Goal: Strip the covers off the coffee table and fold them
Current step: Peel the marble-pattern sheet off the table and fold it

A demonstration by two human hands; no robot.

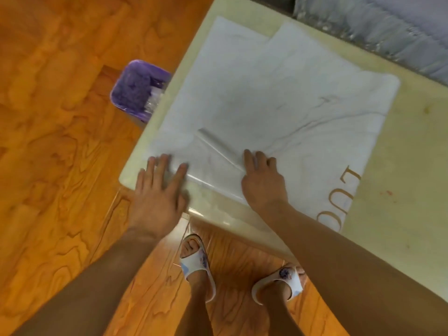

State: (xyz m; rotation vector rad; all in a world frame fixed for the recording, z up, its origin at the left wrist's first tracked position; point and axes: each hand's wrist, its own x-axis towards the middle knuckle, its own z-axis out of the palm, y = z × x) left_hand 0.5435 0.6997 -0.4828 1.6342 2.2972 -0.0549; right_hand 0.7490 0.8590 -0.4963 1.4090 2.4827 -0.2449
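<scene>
The white marbled cover (266, 105) lies folded over itself across the middle of the frame on the pale tabletop (407, 166), a clear plastic layer (218, 154) creased up near its lower edge. The left hand (160, 187) presses flat with fingers spread on the cover's lower-left corner, while the right hand (263, 178) rests on it at lower centre, fingers straight and close together, probably to smooth the fold and pin it. A purple bin (138, 88) stands on the wooden floor (53, 117) at upper left

Bare forearms, no sleeves showing — on the feet, white open-toe slippers (197, 265) with a blue-purple floral print.
</scene>
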